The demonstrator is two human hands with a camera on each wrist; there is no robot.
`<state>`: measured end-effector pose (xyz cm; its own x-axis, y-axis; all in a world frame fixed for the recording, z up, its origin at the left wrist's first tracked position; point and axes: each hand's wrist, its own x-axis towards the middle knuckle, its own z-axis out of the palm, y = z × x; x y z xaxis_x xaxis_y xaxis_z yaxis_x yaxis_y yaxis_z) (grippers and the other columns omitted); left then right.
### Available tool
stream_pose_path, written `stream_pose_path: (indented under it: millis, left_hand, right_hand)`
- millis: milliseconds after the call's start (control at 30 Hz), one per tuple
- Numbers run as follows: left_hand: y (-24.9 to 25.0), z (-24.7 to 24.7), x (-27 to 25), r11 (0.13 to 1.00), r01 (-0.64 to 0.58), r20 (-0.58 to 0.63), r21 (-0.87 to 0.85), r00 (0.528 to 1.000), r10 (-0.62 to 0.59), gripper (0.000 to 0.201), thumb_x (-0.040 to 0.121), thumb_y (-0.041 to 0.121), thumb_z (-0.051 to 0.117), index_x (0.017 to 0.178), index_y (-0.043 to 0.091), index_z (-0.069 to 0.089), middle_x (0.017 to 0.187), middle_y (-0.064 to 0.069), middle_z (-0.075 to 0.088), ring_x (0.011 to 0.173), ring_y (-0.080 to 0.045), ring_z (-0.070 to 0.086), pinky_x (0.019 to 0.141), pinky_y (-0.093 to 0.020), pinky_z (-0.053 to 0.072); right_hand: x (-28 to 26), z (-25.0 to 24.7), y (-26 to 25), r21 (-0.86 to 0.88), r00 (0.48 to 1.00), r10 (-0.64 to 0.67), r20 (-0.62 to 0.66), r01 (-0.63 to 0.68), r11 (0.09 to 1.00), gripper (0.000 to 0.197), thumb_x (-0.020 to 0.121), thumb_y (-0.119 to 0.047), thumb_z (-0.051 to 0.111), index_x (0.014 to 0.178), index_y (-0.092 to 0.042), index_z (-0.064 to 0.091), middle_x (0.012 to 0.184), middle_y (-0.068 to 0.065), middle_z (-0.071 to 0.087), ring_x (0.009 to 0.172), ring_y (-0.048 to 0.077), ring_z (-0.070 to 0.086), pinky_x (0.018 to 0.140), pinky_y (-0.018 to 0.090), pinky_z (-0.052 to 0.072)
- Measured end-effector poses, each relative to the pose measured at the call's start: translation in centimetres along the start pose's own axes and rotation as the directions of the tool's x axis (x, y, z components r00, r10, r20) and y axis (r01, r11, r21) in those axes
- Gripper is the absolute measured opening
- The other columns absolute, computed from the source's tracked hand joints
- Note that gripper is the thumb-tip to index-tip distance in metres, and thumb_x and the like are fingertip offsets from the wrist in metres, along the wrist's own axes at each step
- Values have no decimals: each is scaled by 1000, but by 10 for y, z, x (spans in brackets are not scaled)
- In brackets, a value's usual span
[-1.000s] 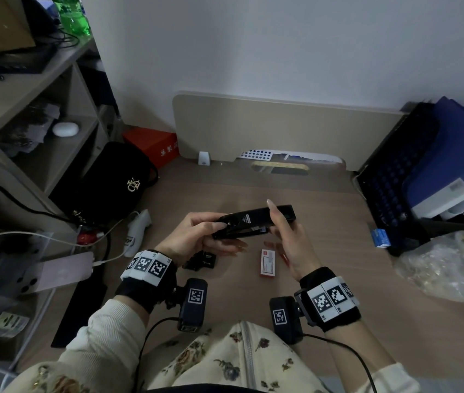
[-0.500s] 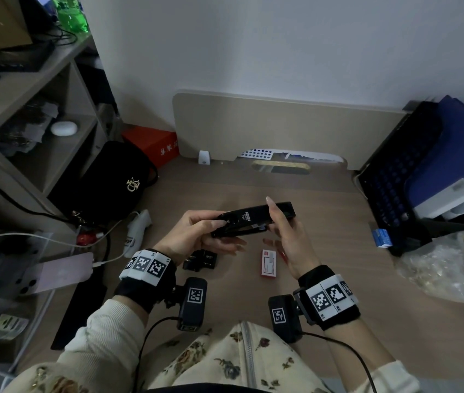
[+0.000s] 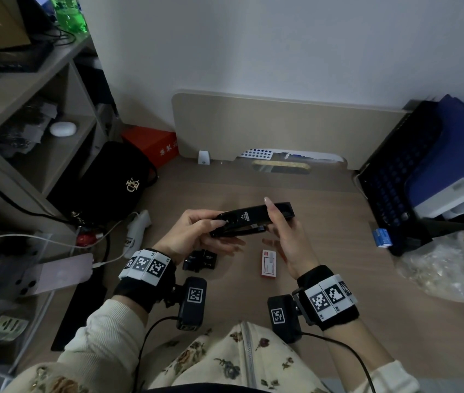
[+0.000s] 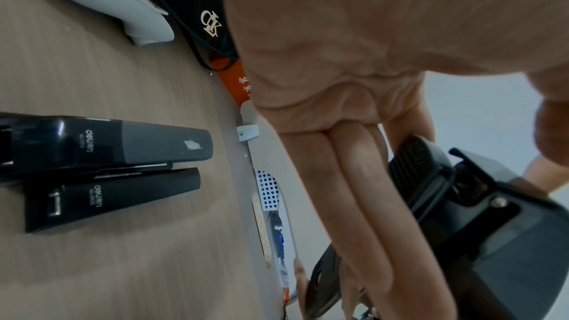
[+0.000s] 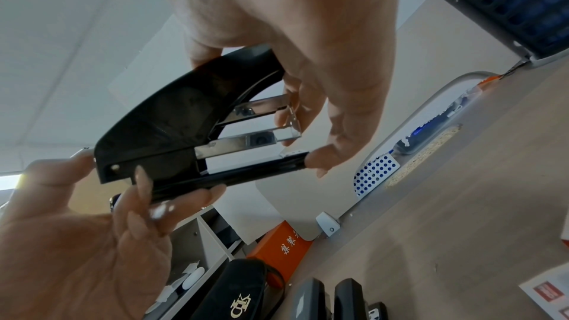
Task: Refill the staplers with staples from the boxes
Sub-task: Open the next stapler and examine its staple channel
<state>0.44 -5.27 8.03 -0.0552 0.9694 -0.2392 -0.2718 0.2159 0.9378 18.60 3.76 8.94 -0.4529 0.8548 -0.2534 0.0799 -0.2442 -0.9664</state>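
1. Wooden desk [image 3: 324, 222] against a pale wall, cluttered along its edges.
2. Black stapler [image 3: 253, 218] held above desk centre: left hand [image 3: 193, 236] gripping its hinge end, right hand [image 3: 284, 236] pinching its front.
3. Cover partly lifted, metal channel exposed; staples inside: cannot tell.
4. Staple box [image 3: 269, 263] lying at 6 o'clock beneath.
5. Two more staplers [image 4: 101, 167] at 7 o'clock, apparently awaiting refill.

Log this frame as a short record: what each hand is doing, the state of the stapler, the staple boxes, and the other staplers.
left hand: grips the hinge end of the black stapler
right hand: holds its front end, fingers on the top cover
stapler state: held above the desk, cover partly raised, metal channel visible
staple boxes: red-and-white box on desk; small blue box at right
other staplers: two black staplers on desk
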Motion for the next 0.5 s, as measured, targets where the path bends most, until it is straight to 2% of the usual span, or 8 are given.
stream_pose_path:
  millis: [100,200,333,433,500]
  left_hand:
    - [1,1,-1,1000,0,2,-5,1000,0,43,84,17,51,123,0,59,94,-36,68,77,-37,73,71,-44,60]
    - [4,3,-3,1000,-13,3,-11,1000,13,28,91,9,50,116,4,62,88,-26,73,72,-32,74,62,-36,60]
    - [4,3,-3,1000,-12,-5,-5,1000,12,28,97,-1,39,114,5,62,84,-23,74,70,-30,74,62,-36,60]
    - [4,5,-4,1000,-13,2,-19,1000,13,24,95,3,49,114,7,63,88,-25,73,73,-33,74,65,-36,61]
    - [4,5,-4,999,-9,2,-34,1000,9,30,86,11,53,115,7,63,89,-27,73,75,-34,74,65,-36,60]
  right_hand:
    - [0,1,0,5,1000,-1,-10,1,1000,44,68,-63,61,93,-26,65,98,-4,71,97,12,66,73,25,48]
    - [0,1,2,3,1000,-8,-23,8,1000,45,66,-65,63,91,-27,66,97,-4,72,98,14,66,76,28,51]
    - [1,1,4,5,999,-4,-33,4,1000,50,63,-67,63,92,-26,66,100,-2,72,102,16,65,87,37,51]
    - [1,1,4,-1,999,-7,-39,7,1000,48,64,-66,63,90,-26,65,97,-3,72,99,14,65,87,37,51]
    - [1,1,4,-11,999,-7,-41,7,1000,49,63,-68,63,89,-27,65,96,-4,72,99,14,65,87,38,51]
